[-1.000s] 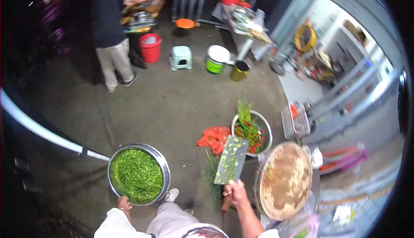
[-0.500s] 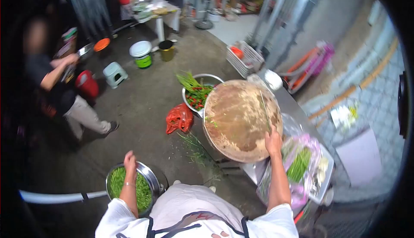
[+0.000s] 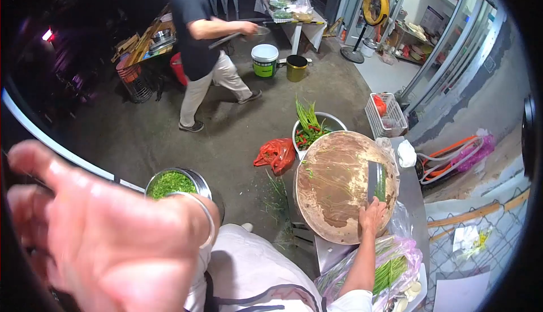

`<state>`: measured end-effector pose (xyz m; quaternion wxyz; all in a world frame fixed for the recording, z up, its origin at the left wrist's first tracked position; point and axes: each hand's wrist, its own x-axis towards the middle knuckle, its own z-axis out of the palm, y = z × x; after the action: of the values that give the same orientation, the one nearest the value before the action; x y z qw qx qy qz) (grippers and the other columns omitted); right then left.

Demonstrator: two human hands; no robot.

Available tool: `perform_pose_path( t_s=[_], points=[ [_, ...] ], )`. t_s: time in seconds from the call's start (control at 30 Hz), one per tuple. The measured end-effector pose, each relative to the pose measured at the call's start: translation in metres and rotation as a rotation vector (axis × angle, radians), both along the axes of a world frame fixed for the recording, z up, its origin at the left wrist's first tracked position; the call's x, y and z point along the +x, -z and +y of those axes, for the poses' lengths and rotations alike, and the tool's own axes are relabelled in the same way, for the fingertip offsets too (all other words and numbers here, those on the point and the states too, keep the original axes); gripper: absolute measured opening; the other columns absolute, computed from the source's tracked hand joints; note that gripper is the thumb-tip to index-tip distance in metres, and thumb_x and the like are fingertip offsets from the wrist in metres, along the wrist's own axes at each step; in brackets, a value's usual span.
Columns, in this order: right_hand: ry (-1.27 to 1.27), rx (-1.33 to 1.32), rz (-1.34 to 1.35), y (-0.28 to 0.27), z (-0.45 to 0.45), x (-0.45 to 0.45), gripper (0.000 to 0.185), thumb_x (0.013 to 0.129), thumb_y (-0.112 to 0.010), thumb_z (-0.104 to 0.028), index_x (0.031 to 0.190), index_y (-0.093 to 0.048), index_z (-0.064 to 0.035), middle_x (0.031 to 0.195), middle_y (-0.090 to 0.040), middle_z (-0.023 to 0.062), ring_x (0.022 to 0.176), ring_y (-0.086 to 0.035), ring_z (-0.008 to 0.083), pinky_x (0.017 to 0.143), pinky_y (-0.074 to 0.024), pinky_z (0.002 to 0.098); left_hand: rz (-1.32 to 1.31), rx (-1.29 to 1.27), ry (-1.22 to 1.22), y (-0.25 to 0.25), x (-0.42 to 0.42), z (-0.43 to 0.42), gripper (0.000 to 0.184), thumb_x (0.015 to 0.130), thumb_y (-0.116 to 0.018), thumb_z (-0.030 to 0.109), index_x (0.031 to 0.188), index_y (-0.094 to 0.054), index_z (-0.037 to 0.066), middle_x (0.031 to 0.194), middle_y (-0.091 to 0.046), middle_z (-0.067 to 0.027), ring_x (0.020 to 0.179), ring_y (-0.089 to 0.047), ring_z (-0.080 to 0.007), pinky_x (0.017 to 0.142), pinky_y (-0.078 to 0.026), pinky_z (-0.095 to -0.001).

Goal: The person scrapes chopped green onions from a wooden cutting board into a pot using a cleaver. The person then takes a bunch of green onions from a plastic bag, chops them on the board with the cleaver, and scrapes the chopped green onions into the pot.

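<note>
My left hand (image 3: 113, 233) is raised close to the camera, palm showing and fingers apart, with nothing in it. A band circles that wrist. Behind it stands a metal pot (image 3: 202, 184) of finely chopped greens (image 3: 169, 181), partly hidden by my hand. My right hand (image 3: 371, 216) grips a cleaver (image 3: 374, 181) at the right side of a round wooden chopping block (image 3: 331, 190). Green bits show along the blade's right side. Otherwise, the block carries only scattered scraps. By my right forearm lies a plastic bag (image 3: 416, 250) with long green stalks (image 3: 389, 272).
A metal bowl (image 3: 338, 121) of red chillies and greens sits behind the block, beside a red plastic bag (image 3: 275, 155). Another person (image 3: 198, 40) walks across the floor holding a long-handled pan. Buckets (image 3: 264, 63), a white basket (image 3: 387, 117) and a standing fan (image 3: 373, 9) are farther back.
My left hand has risen from over the pot toward the camera. The cleaver now shows its broad side. The view has turned left, and the other person has stepped right.
</note>
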<state>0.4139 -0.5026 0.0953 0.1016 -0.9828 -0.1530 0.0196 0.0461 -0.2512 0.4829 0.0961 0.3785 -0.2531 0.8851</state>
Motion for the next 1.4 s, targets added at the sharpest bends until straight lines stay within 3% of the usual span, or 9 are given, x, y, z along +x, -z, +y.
perform_pose_path(
  t_s=[0.2,0.5,0.77,0.83,1.0,1.1,1.2,1.3,1.4],
  points=[
    [-0.161,0.255,0.004,-0.002,-0.019,0.001,0.058,0.081,-0.075,-0.009,0.136,-0.055,-0.0048,0.127,-0.048,0.0194,0.124,-0.049,0.0376,0.110,-0.0400,0.0440,-0.091,0.083,0.024,-0.015,-0.007,-0.009,0.034,0.074,-0.055,0.002,0.107,-0.056,0.000,0.109,-0.054,-0.0183,0.112,-0.049,-0.0289,0.111,-0.026,-0.0602],
    [-0.151,0.358,0.006,-0.067,-0.026,-0.049,0.053,0.082,-0.069,-0.002,0.133,-0.056,-0.0042,0.124,-0.048,0.0177,0.107,-0.058,0.0296,0.093,-0.0521,0.0390,-0.114,0.064,0.180,-0.016,0.003,0.022,0.041,0.073,-0.055,-0.002,0.114,-0.051,0.002,0.113,-0.053,-0.0176,0.111,-0.051,-0.0274,0.109,-0.032,-0.0522],
    [0.038,0.481,0.061,-0.101,-0.045,-0.123,0.055,0.083,-0.068,0.000,0.136,-0.055,-0.0072,0.129,-0.048,0.0183,0.112,-0.057,0.0322,0.096,-0.0501,0.0421,-0.044,-0.089,0.454,0.004,0.057,0.045,0.048,0.072,-0.055,-0.004,0.119,-0.047,0.003,0.116,-0.052,-0.0169,0.110,-0.052,-0.0260,0.107,-0.038,-0.0451],
    [-0.023,0.409,-0.116,-0.098,-0.062,-0.143,0.055,0.084,-0.069,-0.001,0.137,-0.055,-0.0079,0.128,-0.050,0.0201,0.113,-0.058,0.0341,0.094,-0.0510,0.0420,0.050,-0.180,0.569,0.016,0.086,0.040,0.050,0.072,-0.054,-0.005,0.121,-0.046,0.003,0.117,-0.052,-0.0167,0.110,-0.052,-0.0257,0.106,-0.039,-0.0434],
    [0.143,0.505,-0.107,-0.146,-0.085,-0.223,0.045,0.087,-0.070,-0.001,0.130,-0.060,-0.0059,0.121,-0.056,0.0170,0.102,-0.065,0.0285,0.086,-0.0553,0.0366,0.550,-0.340,0.777,0.074,0.168,-0.006,0.054,0.072,-0.054,-0.007,0.124,-0.043,0.004,0.119,-0.051,-0.0163,0.110,-0.053,-0.0249,0.105,-0.042,-0.0390],
    [0.296,0.707,-0.135,-0.146,-0.136,-0.256,0.038,0.089,-0.068,0.000,0.126,-0.063,-0.0044,0.116,-0.059,0.0141,0.096,-0.067,0.0234,0.084,-0.0564,0.0346,0.963,-0.076,0.922,0.136,0.226,-0.054,0.057,0.070,-0.048,-0.016,0.123,-0.045,0.004,0.124,-0.053,-0.0159,0.114,-0.057,-0.0242,0.099,-0.049,-0.0359],
    [0.512,0.687,-0.214,-0.136,-0.203,-0.274,0.036,0.089,-0.067,0.004,0.124,-0.064,-0.0002,0.111,-0.068,0.0119,0.097,-0.070,0.0173,0.084,-0.0561,0.0311,1.574,0.058,1.384,0.225,0.248,-0.131,0.054,0.072,-0.048,-0.016,0.123,-0.052,0.003,0.119,-0.056,-0.0090,0.109,-0.058,-0.0185,0.101,-0.048,-0.0340],
    [0.509,0.584,-0.230,-0.122,-0.266,-0.265,0.031,0.089,-0.066,0.000,0.120,-0.066,0.0009,0.112,-0.069,0.0192,0.099,-0.073,0.0285,0.082,-0.0589,0.0360,1.891,0.164,1.524,0.302,0.259,-0.218,0.049,0.078,-0.051,-0.012,0.124,-0.055,0.005,0.113,-0.062,-0.0068,0.112,-0.063,-0.0192,0.099,-0.049,-0.0354],
    [0.447,0.596,-0.136,-0.096,-0.307,-0.231,0.034,0.089,-0.067,-0.003,0.122,-0.066,0.0006,0.116,-0.070,0.0216,0.101,-0.073,0.0316,0.086,-0.0591,0.0393,2.320,0.244,1.676,0.337,0.253,-0.287,0.046,0.082,-0.054,-0.010,0.124,-0.056,0.008,0.115,-0.062,-0.0083,0.116,-0.063,-0.0205,0.101,-0.050,-0.0379]
  ],
)
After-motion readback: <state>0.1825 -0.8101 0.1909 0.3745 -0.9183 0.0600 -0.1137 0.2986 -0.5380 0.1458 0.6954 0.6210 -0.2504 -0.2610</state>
